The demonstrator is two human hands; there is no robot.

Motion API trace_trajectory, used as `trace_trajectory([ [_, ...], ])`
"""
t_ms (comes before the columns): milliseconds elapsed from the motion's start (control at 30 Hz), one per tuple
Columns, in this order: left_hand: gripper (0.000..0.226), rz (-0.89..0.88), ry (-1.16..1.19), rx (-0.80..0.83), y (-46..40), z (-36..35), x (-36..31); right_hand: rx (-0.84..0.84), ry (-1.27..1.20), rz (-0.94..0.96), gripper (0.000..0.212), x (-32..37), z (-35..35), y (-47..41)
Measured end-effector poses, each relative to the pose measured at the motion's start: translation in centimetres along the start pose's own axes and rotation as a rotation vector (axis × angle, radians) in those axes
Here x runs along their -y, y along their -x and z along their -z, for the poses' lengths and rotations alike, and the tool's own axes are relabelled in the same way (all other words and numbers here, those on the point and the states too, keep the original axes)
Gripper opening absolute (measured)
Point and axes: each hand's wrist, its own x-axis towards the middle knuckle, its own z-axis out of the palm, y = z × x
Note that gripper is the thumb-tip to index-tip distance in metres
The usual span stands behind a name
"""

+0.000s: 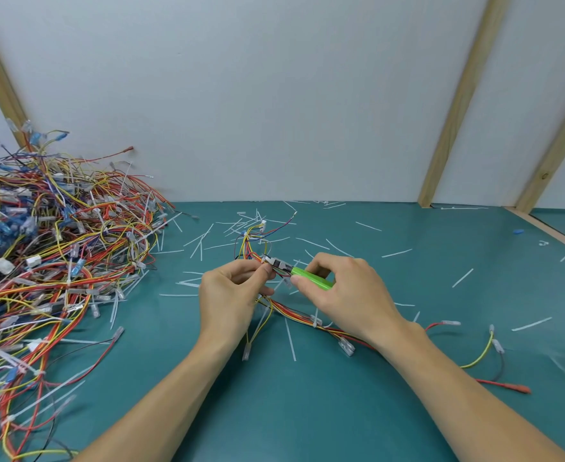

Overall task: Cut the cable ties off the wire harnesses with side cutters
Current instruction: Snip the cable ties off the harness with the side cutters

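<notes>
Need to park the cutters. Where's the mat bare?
Barest: near edge of the mat, between the forearms. Crowded: wire pile on the left, cut ties behind the hands, harness under the right hand.

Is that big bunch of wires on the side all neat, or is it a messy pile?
Messy. The big wire pile is a loose tangle of red, yellow and blue wires heaped on the green table, looping every way, with white ties sticking out.

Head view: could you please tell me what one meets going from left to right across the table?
Pile of wire harnesses → left hand → side cutters → right hand → red terminal, all on the green table.
</notes>
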Motion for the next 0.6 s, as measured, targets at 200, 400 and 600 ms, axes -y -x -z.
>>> trace_trajectory([
  [200, 0.010, 0.005, 0.001, 0.006, 0.2, -0.1, -0.2, -0.047, -0.519, -0.181, 0.034, 0.2, 0.2, -0.5],
  [400, 0.007, 0.019, 0.083, 0.062, 0.6, -0.4, -0.8, 0.064, -0.757, -0.303, 0.026, 0.4, -0.1, -0.6],
  [600, 0.012, 0.045, 0.122, 0.124, 0.8, -0.7, -0.8, 0.131, -0.885, -0.334, 0.022, -0.1, -0.5, -0.8],
])
